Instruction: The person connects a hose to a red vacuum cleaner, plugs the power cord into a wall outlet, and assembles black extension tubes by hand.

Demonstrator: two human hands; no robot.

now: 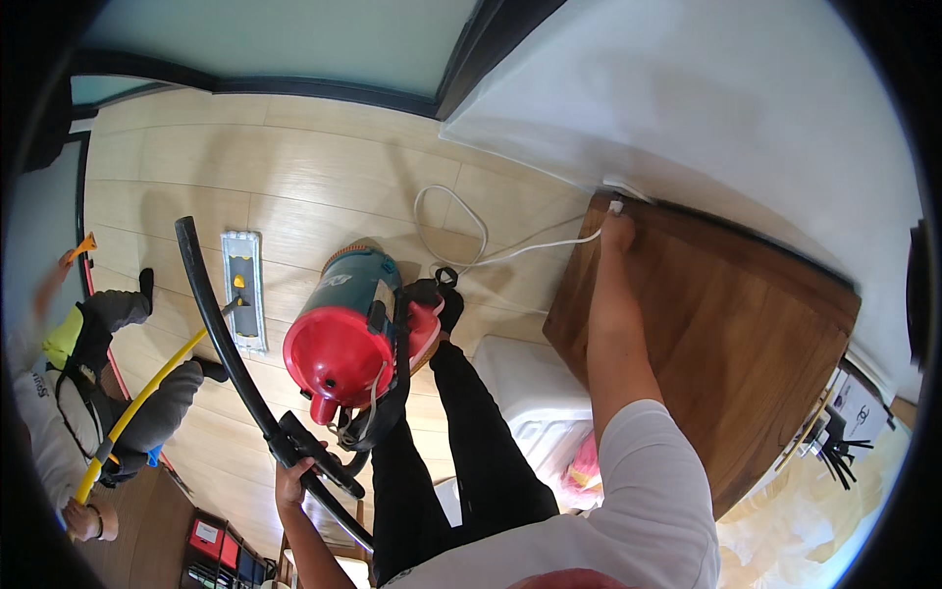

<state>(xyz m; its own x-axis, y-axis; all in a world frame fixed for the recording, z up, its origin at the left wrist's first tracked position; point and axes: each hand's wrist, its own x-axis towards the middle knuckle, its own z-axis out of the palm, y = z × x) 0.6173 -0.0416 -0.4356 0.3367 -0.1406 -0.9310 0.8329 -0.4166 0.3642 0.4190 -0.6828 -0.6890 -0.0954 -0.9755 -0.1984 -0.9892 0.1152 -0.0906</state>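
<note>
At the far edge of the wooden cabinet (706,344), by the wall, the right hand (616,234) has its fingers seemingly closed on a white plug (616,207); connection looks under way, but whether it is seated cannot be told. The white cord (485,236) loops left toward the red-and-teal vacuum (339,344). The left hand (294,481), nearer, grips the black hose (221,324).

White cord (485,236) crosses between vacuum (339,344) and wooden cabinet (706,334).
</note>
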